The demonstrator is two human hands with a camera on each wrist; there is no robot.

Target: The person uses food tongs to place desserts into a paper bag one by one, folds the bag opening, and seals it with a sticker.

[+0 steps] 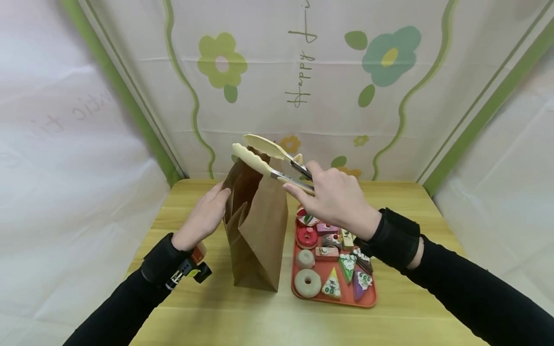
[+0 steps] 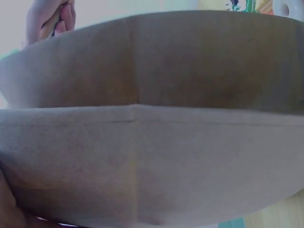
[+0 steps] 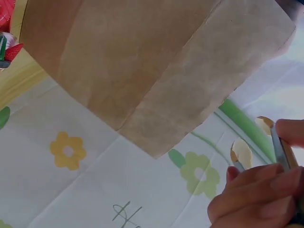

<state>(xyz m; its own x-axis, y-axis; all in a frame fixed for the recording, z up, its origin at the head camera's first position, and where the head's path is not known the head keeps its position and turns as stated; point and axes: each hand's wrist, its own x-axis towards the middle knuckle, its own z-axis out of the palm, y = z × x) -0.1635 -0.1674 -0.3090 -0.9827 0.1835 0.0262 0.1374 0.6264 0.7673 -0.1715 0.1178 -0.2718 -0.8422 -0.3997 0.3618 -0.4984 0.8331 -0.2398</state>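
My right hand (image 1: 339, 197) grips a pair of tongs (image 1: 294, 168) with cream scalloped tips and metal arms. The tips are spread apart above the mouth of a brown paper bag (image 1: 261, 235), and nothing shows between them. The bag stands upright with its top open; its inside is only partly visible. Against the bag's left side rests my left hand (image 1: 205, 216), and in the left wrist view no fingers reach over the near rim. From the right wrist camera, the tongs' tips and my curled right fingers (image 3: 259, 199) appear beyond the paper.
A red tray (image 1: 368, 302) lies right of the bag, holding several toy pastries: a pale ring donut (image 1: 308, 283), a red donut (image 1: 307, 237), and cake slices such as a green one (image 1: 347, 265). A patterned cloth (image 1: 264, 110) hangs behind the wooden table (image 1: 207, 315).
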